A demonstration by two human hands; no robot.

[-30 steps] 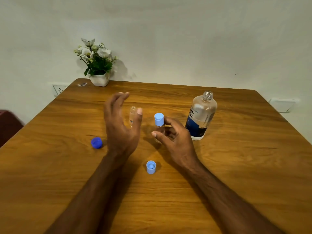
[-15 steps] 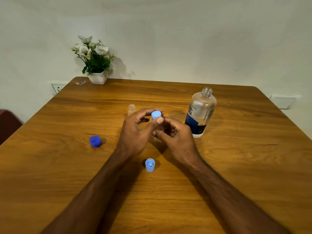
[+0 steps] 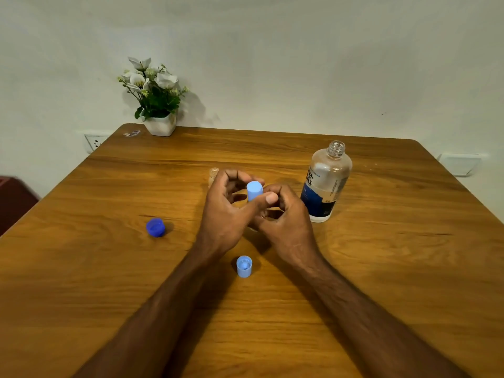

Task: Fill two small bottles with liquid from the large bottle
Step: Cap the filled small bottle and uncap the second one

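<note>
My right hand (image 3: 283, 222) grips a small bottle, its body almost hidden by my fingers. Its light blue cap (image 3: 254, 190) sticks up between my hands, and my left hand (image 3: 226, 211) pinches that cap with thumb and fingers. A second small clear bottle (image 3: 213, 174) stands uncapped just behind my left hand. The large clear bottle (image 3: 326, 181) with a blue label stands open to the right. A loose light blue cap (image 3: 244, 266) lies in front of my hands. A darker blue cap (image 3: 155, 227) lies to the left.
All of this is on a wooden table (image 3: 395, 268). A white pot of flowers (image 3: 156, 105) stands at the far left corner, near a small scrap (image 3: 132, 133). Wall sockets (image 3: 94, 141) sit behind the table's left edge.
My left hand came in from an open pose and closed its fingers on the cap of the small bottle held by my right hand. The view shifted a little.
</note>
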